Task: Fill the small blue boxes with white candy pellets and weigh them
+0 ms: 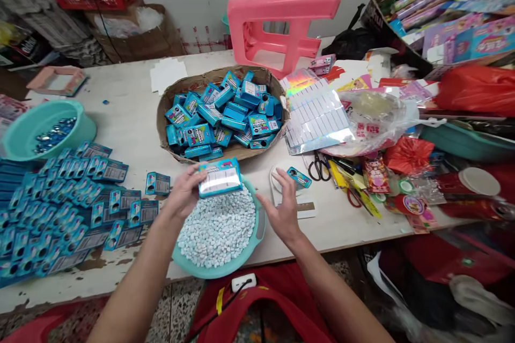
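Observation:
My left hand (187, 190) is closed on the near side of a small blue box (220, 177), its pale printed face turned up. The box is held above a turquoise basin (215, 270) full of small white pellets (217, 230). My right hand (285, 206) has its fingers apart, over a white scale (306, 210) to the right of the basin. Another blue box (299, 177), with a dark round opening, lies by its fingertips; whether they touch it I cannot tell. Beyond the basin, a cut-down cardboard box (164, 139) holds many more blue boxes (229, 112).
Rows of blue boxes (60, 209) cover the table's left side, beside a turquoise bowl (82, 123) of shiny blue pieces. A pink stool (289, 0) lies at the back. Sticker sheets (317, 112), black-handled scissors (319, 167) and a yellow cutter (368, 201) are on the right.

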Demonstrator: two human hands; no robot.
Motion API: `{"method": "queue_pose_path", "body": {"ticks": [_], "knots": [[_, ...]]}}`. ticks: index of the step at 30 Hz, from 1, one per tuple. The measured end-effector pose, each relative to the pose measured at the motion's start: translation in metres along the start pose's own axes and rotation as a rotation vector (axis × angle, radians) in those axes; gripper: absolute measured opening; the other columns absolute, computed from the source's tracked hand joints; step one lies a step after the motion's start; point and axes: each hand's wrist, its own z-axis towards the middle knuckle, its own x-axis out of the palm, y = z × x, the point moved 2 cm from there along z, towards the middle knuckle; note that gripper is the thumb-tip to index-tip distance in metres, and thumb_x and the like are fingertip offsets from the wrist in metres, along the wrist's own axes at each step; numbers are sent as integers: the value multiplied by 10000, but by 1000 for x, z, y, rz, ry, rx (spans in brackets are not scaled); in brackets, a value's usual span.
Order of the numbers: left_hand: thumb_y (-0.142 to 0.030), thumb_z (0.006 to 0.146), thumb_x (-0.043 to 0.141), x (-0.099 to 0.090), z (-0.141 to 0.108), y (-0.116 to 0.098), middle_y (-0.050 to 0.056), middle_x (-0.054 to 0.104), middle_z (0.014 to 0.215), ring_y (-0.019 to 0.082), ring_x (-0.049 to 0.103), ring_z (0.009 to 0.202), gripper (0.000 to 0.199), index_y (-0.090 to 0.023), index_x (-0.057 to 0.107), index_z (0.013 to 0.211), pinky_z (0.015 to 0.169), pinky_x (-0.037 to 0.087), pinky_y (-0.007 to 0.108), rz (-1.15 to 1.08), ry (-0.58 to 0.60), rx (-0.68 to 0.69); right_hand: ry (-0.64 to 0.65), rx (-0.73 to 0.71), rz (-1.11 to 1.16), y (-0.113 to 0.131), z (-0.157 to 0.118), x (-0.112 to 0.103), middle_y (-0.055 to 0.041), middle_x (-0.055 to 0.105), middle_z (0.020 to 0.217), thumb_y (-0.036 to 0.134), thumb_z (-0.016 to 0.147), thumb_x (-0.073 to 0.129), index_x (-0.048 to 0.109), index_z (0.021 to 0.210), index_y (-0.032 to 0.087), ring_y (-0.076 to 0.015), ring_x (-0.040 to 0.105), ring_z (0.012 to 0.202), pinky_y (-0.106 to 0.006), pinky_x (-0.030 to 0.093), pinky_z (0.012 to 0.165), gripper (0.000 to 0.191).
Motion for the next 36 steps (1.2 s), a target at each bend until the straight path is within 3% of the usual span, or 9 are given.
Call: {"method": "queue_pose_path", "body": {"ticks": [6,9,13,16,19,23,27,31,36], "knots": [[-267,645,760,7,-20,37,43,683,881,155,641,744,422,-172,622,1031,619,501,228,-131,98,-133,51,13,121,21,-15,18,-147,426,1341,373,814,639,273,1386,217,-270,425,1258,-490,439,985,696],[-306,640,763,7,-27,42,27,675,837,144,628,703,408,-179,613,997,598,482,226,-80,74,-122,109,-146,-38,27,-25,19,-160,411,1363,415,732,713,274,1398,214,-320,376,1292,-542,381,1019,822],[-374,678,727,12,-38,44,7,637,776,117,589,633,317,-180,601,895,553,449,210,15,115,-98,301,-295,-196,33,-35,28,-81,505,1333,271,755,669,444,1310,290,-326,390,1293,-585,241,1078,599],[-509,802,545,6,-44,41,45,640,849,167,614,690,351,-200,605,958,604,489,286,170,147,6,295,-124,-64,29,-33,26,-54,607,1201,191,780,607,514,1240,293,-261,546,1131,-499,345,1031,480],[-509,826,505,-8,-48,46,94,620,1088,251,595,985,384,-230,591,1076,842,470,399,549,23,294,218,150,134,20,-28,15,-58,644,1056,283,781,645,592,1096,244,-237,596,977,-394,479,865,321],[-479,786,583,-10,-55,82,128,467,1356,323,352,1296,496,-234,543,1216,1060,263,498,1170,138,669,206,457,340,4,-32,3,-45,674,948,353,748,682,615,983,208,-227,611,875,-388,490,827,285],[-489,800,553,-7,-51,115,123,397,1418,358,263,1337,518,-251,514,1258,1049,230,546,1499,200,767,103,734,655,-9,-42,-6,-67,685,1006,377,688,718,585,1070,210,-263,637,902,-458,492,841,437],[-396,838,502,-14,-31,118,126,532,1247,313,436,1167,327,-232,598,1104,905,383,448,1589,127,768,192,743,975,-8,-39,-22,-150,593,1219,570,722,567,478,1278,235,-333,647,926,-568,484,772,655],[-308,827,490,-24,-6,112,122,619,978,264,522,911,211,-204,651,914,787,410,385,1490,130,777,231,663,962,-2,-18,-41,-181,520,1279,837,711,173,364,1384,266,-337,644,908,-603,468,733,903]]}}
